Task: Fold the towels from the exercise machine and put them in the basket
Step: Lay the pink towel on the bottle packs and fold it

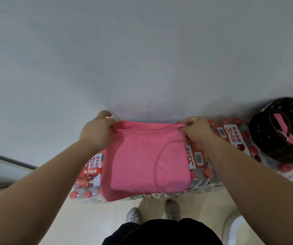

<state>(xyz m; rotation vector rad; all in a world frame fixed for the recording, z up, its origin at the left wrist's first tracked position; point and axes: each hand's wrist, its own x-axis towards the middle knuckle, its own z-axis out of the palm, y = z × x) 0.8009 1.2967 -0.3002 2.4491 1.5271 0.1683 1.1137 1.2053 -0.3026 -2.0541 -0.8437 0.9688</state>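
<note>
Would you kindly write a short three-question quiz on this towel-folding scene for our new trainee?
1. True or false: the left hand and the right hand each pinch a far corner of the pink towel.
2. The towel lies on: A) the bare floor; B) packs of red-capped bottles; C) a chair.
3. What colour is the cloth lying inside the basket?
Key: 1 true; 2 B; 3 pink.
</note>
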